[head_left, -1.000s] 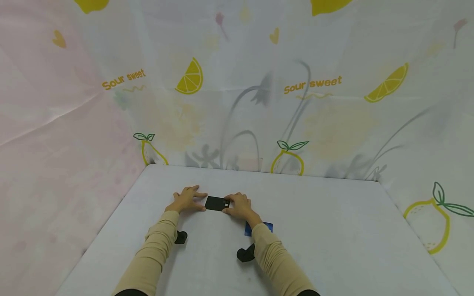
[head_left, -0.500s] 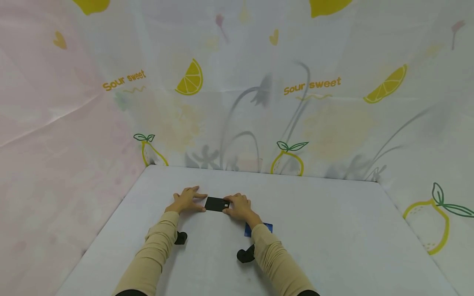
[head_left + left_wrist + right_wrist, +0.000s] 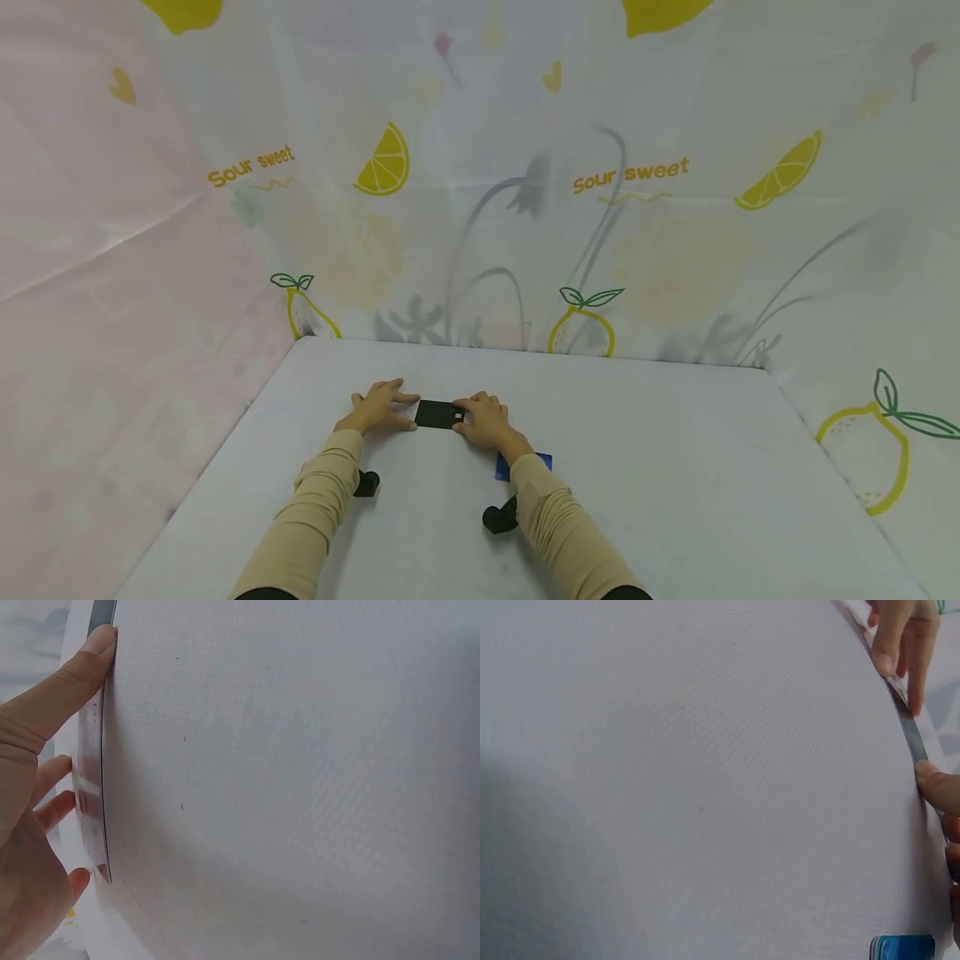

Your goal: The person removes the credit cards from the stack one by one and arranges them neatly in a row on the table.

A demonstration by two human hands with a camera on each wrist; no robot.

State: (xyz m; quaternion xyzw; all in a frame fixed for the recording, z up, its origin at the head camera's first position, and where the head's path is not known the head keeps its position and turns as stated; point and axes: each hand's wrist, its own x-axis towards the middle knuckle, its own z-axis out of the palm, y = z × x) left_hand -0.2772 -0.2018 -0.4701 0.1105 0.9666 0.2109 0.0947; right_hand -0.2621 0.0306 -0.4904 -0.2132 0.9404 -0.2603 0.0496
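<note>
A black card [image 3: 435,414] with a small pale square near its right end lies on the white table. My right hand [image 3: 487,419] grips that end, its thumb [image 3: 934,780] on the near edge and fingers on the far edge. End to end with it on the left is a pale, pinkish thin card [image 3: 91,742], mostly hidden by my left hand [image 3: 375,407] in the head view. My left thumb [image 3: 101,641] holds its near edge close to where the two cards meet, with the fingertips [image 3: 64,802] along its far edge.
Blue cards [image 3: 906,946], apparently a small stack, lie partly under my right forearm. Black wrist gear [image 3: 499,517] sits beneath each sleeve. A fabric backdrop [image 3: 480,250] printed with lemons closes off the table's [image 3: 660,467] back and both sides.
</note>
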